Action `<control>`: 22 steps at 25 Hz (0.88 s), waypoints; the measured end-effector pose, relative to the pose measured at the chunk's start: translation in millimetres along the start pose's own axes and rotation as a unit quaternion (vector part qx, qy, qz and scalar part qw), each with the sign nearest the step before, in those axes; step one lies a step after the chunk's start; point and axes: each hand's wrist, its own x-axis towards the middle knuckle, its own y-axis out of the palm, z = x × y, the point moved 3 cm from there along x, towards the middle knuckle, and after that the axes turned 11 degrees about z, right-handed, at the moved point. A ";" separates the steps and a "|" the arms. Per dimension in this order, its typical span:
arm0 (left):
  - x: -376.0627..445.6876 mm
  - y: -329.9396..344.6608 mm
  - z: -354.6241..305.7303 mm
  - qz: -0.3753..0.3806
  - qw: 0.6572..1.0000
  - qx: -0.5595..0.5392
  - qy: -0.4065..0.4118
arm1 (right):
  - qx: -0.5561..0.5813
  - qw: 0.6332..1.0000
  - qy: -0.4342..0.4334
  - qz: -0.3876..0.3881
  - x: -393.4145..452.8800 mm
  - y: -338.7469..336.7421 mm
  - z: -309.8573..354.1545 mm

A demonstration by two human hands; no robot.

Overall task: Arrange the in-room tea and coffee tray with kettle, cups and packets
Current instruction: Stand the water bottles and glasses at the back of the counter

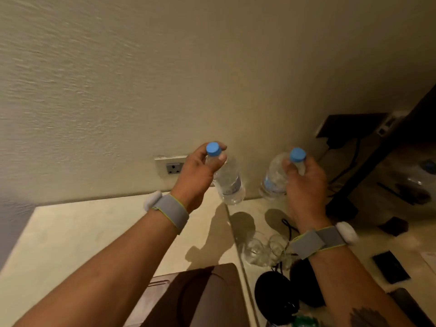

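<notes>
Dark brown and nearest the lens, the tray point(207, 296) sat at the near edge of the pale table point(77, 234). Just right of it lay two clear glasses point(264, 249) and a round black object point(276, 296) that was too dim to identify. Above the table, the left hand point(195, 175) had its grip pinched round the neck of a blue-capped water bottle point(228, 182). The right hand point(304, 182) gripped the neck of a second bottle point(274, 178) the same way. Both bottles were held in the air, near each other but apart, before the beige wall point(188, 67) and its socket point(174, 168).
</notes>
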 end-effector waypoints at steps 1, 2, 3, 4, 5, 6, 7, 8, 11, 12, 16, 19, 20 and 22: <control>-11.2 -19.9 -20.5 -0.003 1.000 0.024 0.016 | -0.005 1.000 -0.022 0.021 -2.8 16.1 25.6; -25.2 -42.1 -40.0 -0.012 0.998 0.048 0.025 | -0.005 0.998 -0.040 0.048 -8.8 37.4 50.8; -38.9 -63.5 -56.0 -0.024 0.997 0.066 0.029 | 0.000 0.996 -0.054 0.074 -15.8 58.9 71.4; -53.1 -86.1 -69.7 -0.037 0.996 0.075 0.032 | 0.003 0.993 -0.066 0.098 -24.5 82.5 89.6; -67.5 -109.1 -81.8 -0.051 0.995 0.080 0.031 | 0.009 0.990 -0.075 0.118 -34.4 108.0 105.5; -81.2 -131.0 -91.4 -0.064 0.994 0.084 0.027 | 0.023 0.987 -0.076 0.136 -44.7 133.9 118.5; -93.9 -150.8 -99.2 -0.075 0.993 0.091 0.022 | 0.051 0.984 -0.069 0.157 -54.7 159.4 127.8; -108.2 -172.0 -105.2 -0.085 0.991 0.100 0.020 | 0.082 0.978 -0.056 0.185 -67.7 186.6 135.9; -152.1 -236.8 -112.2 -0.117 0.987 0.114 0.009 | 0.135 0.956 -0.012 0.259 -113.3 271.6 150.9; -166.3 -258.5 -112.6 -0.128 0.985 0.113 0.001 | 0.141 0.950 -0.001 0.279 -128.4 299.2 153.5; -204.8 -340.4 -96.8 -0.169 0.981 0.094 -0.031 | 0.124 0.938 0.023 0.323 -173.9 389.2 153.4; -218.4 -384.7 -71.9 -0.198 0.976 0.077 -0.046 | 0.086 0.939 0.025 0.333 -190.8 433.2 142.7; -220.3 -394.6 -62.8 -0.200 0.976 0.074 -0.050 | 0.072 0.941 0.021 0.331 -192.9 442.3 139.1; -222.1 -411.5 -45.6 -0.190 0.977 0.078 -0.062 | 0.045 0.941 0.010 0.335 -193.7 460.4 131.0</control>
